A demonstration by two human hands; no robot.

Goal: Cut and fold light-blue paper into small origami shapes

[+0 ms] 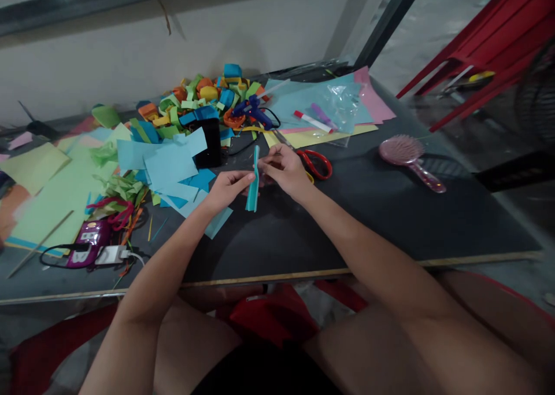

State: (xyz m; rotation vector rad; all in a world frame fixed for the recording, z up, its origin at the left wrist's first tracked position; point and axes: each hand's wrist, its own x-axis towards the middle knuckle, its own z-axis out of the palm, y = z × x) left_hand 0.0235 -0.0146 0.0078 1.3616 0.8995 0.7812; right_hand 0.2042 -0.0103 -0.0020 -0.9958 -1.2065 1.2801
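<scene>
A narrow folded strip of turquoise paper stands nearly upright above the dark table, pinched in my left hand between thumb and fingers. On the strip's right side, my right hand has its fingers curled and close to the upper part of the paper; what its fingertips hold, if anything, is too small to make out. Red-handled scissors lie just right of my right hand. Cut light-blue paper pieces are piled to the left of my left hand.
Colourful paper loops and a blue glue gun lie behind my hands. A pink hairbrush rests at the right. Purple power strip and cords sit front left. Markers lie on paper sheets behind. The table's front edge is near me.
</scene>
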